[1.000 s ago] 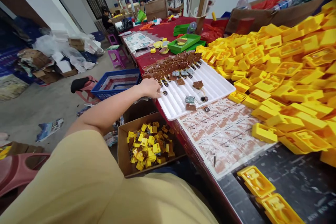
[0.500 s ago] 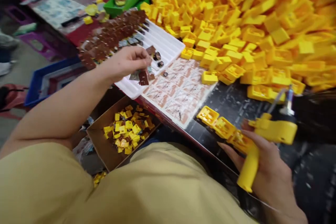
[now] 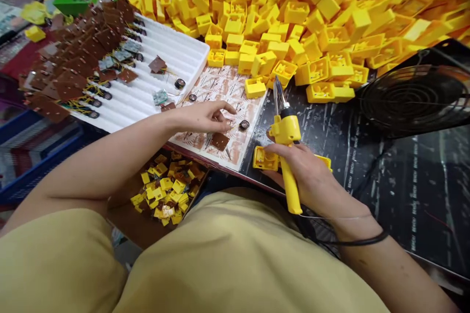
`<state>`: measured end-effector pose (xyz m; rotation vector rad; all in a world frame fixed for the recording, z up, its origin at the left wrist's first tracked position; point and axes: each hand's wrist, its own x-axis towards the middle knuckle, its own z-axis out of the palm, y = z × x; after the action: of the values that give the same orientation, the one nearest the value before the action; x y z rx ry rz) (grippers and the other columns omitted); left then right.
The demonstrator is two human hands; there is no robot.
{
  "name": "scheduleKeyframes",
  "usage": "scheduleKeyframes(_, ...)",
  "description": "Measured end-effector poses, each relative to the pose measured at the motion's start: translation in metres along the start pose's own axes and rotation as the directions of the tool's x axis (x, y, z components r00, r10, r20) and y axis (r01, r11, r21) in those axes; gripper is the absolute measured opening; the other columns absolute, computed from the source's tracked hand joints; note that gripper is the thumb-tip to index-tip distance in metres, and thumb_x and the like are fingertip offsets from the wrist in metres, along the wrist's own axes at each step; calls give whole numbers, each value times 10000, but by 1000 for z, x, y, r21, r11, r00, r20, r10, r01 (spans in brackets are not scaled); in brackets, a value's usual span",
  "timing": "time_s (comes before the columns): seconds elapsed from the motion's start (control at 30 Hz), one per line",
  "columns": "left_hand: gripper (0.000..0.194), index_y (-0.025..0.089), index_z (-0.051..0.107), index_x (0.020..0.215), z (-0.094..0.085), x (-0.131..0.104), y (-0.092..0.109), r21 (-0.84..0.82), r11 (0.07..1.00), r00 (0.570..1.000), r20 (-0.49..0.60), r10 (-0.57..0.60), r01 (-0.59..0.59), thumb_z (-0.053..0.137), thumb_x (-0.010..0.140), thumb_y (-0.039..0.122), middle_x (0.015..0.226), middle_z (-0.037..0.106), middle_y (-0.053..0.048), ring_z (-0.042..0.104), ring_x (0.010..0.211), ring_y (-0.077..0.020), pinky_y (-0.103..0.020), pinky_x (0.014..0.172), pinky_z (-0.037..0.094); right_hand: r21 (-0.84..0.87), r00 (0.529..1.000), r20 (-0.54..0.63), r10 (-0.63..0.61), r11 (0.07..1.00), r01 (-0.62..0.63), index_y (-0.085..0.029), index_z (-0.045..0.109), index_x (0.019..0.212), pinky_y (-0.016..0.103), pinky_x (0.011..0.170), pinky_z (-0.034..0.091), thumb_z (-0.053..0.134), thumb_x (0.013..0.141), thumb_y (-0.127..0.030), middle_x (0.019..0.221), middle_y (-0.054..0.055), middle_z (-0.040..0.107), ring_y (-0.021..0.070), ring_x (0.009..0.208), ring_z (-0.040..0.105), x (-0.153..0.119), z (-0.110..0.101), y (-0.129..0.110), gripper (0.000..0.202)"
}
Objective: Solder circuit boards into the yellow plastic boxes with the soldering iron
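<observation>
My left hand [image 3: 209,117] is over the printed sheet [image 3: 235,93]. Its thumb and fingers pinch thin wires of a brown circuit board [image 3: 220,141]; a small round black speaker [image 3: 244,125] is just right of the fingertips. My right hand [image 3: 312,171] is wrapped round a yellow soldering gun [image 3: 290,171], its metal tip pointing up and away. Beneath that hand and tool, a row of open yellow plastic cases [image 3: 265,158] lies on the black table surface [image 3: 352,176], partly covered.
A white ridged foam tray [image 3: 176,41] at the left bears many brown boards with wired speakers. Yellow cases [image 3: 293,14] are heaped across the back. A black round-grilled fan [image 3: 414,100] stands at right. Below the table edge, a cardboard box [image 3: 143,232] holds yellow pieces.
My left hand has gone from the foam tray to the printed sheet, bringing a brown board and speaker. My right hand with the soldering gun remains by the row of cases. The view has shifted right.
</observation>
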<state>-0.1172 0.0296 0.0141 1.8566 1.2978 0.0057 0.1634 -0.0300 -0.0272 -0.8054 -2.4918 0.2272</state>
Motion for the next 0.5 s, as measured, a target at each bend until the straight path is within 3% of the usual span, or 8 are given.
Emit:
scheduleKeyframes(0.1, 546, 167, 493, 1316, -8, -4, -6, -7, 998, 996, 65, 69, -68, 574, 807, 347, 1062, 701, -62, 668, 946, -163, -242, 829, 488, 3, 1000, 0, 21, 1000, -21, -216, 451, 1268, 381, 891, 522, 566, 952, -326, 1025, 65, 645, 211, 925, 647, -8, -4, 4, 353)
scheduleKeyframes(0.17, 513, 189, 503, 1325, -11, -4, -4, 115, 992, 998, 40, 44, -48, 545, 824, 293, 1090, 695, -52, 654, 981, -164, -259, 871, 475, -4, 999, -18, 46, 999, -46, -222, 446, 1295, 399, 911, 514, 585, 942, -344, 1036, 69, 645, 223, 962, 648, -12, -3, 7, 398)
scheduleKeyframes(0.27, 440, 219, 538, 1315, -12, -8, 7, 418, 906, 980, -197, 17, 68, 482, 882, 273, 1192, 658, -58, 596, 1118, -215, -336, 960, 433, -16, 997, -36, 65, 998, -65, -231, 445, 1319, 391, 905, 512, 587, 940, -326, 1032, 61, 652, 221, 972, 650, -14, -1, 8, 416)
scheduleKeyframes(0.37, 359, 190, 651, 1147, -5, -15, 17, 559, 794, 883, -464, 64, 237, 417, 943, 370, 1125, 656, -77, 550, 1169, -268, -383, 979, 403, -40, 996, -40, 83, 996, -85, -231, 454, 1318, 386, 884, 510, 574, 948, -313, 988, 44, 659, 207, 884, 656, -17, -1, 6, 398)
scheduleKeyframes(0.43, 464, 158, 695, 1004, 3, -18, 21, 584, 757, 876, -481, 32, 293, 370, 958, 487, 968, 669, -91, 580, 1092, -279, -384, 937, 418, -52, 994, -42, 98, 994, -100, -230, 474, 1295, 381, 861, 509, 578, 949, -333, 969, 42, 658, 201, 827, 645, -20, 0, 6, 376)
scheduleKeyframes(0.5, 587, 118, 702, 934, 13, -16, 22, 614, 728, 913, -407, -37, 304, 353, 939, 590, 882, 663, -119, 604, 1023, -301, -396, 886, 437, -42, 993, -41, 109, 993, -111, -235, 505, 1259, 380, 840, 509, 595, 939, -376, 954, 46, 657, 204, 795, 633, -23, 1, 8, 361)
